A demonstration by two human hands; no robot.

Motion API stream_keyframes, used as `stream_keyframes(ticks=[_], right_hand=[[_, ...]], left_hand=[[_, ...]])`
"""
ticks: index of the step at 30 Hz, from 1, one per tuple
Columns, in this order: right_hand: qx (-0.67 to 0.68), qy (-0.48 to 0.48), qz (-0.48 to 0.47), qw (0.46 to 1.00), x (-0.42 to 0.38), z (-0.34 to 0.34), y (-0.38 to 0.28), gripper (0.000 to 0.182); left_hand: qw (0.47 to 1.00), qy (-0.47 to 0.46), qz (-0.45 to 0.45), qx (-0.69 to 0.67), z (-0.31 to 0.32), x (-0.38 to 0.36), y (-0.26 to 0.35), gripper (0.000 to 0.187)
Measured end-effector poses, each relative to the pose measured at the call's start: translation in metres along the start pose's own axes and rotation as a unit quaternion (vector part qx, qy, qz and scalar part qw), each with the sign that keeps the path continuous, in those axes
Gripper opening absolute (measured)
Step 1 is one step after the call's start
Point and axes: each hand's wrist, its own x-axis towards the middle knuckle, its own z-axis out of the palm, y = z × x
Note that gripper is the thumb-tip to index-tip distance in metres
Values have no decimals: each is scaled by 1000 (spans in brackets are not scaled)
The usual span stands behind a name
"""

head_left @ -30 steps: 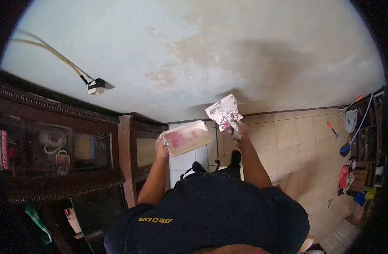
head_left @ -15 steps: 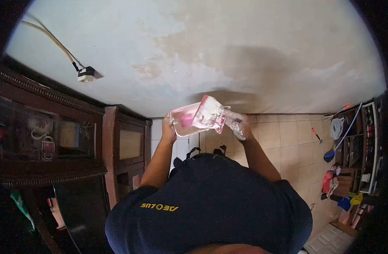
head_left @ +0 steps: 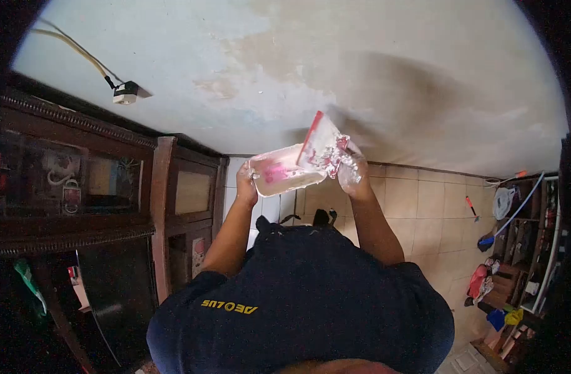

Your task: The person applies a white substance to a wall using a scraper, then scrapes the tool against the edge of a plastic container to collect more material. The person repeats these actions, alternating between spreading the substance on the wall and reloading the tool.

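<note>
Scraper now nearer the wall, tray below.

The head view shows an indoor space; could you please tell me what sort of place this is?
Probably a room in a home, judging by the dark wooden cabinet, the tiled floor and the patchy wall.

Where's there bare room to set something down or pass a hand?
Bare floor tiles lie between the right hand and the orange-handled tool; a hand could likely pass there. It's crowded where scraper and tray overlap, and around the cloths by the shelves.
</note>
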Motion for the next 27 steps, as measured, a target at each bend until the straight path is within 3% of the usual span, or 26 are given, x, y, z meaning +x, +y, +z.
stream_keyframes(ticks=[1, 3, 5, 6, 7, 8, 9, 11, 12, 16, 19, 20, 21, 23, 27], right_hand=[[5, -1, 3, 1000, 4, -3, 4, 28], [143, -104, 40, 983, 11, -10, 15, 23], [157, -49, 43, 985, 37, -33, 46, 19], [301, -55, 109, 946, 55, -47, 61, 18], [438, -62, 171, 881, 64, -40, 63, 17], [300, -20, 80, 950, 74, -31, 69, 16], [307, -19, 80, 948, 87, -15, 73, 16], [267, -73, -77, 958, 105, 14, 80, 15], [211, -52, -107, 970, 104, 41, 68, 14], [310, 57, -130, 940, 143, 44, 74, 19], [310, 128, -173, 926, 157, 43, 82, 23], [210, 211, -201, 933, 157, 42, 83, 27], [211, 211, -202, 933, 156, 46, 84, 27], [107, 332, -229, 909, 154, 54, 88, 31], [126, 315, -221, 914, 142, 8, 124, 32]], left_hand=[[1000, -5, -3, -1, -6, -2, 3, 42], [1000, 16, 4, 25, -17, -10, 10, 45], [999, 33, 4, -29, -31, -18, 20, 33], [997, 3, 44, 65, -39, -21, 29, 37], [996, 3, 43, 73, -50, -24, 29, 37], [998, 37, 11, 42, -64, -25, 26, 38], [997, 70, -20, 10, -78, -26, 26, 40], [998, 58, -30, 8, -88, -31, 43, 43], [998, 55, -24, 4, -98, -32, 49, 44], [997, 71, -24, 1, -129, -35, 63, 47], [997, 71, -26, -1, -155, -33, 68, 48], [996, 80, -34, -2, -161, -31, 67, 48], [996, 79, -34, -1, -162, -29, 69, 48], [996, 82, -38, -1, -166, -27, 72, 48], [998, 58, -27, 19, -172, -20, 68, 43]])
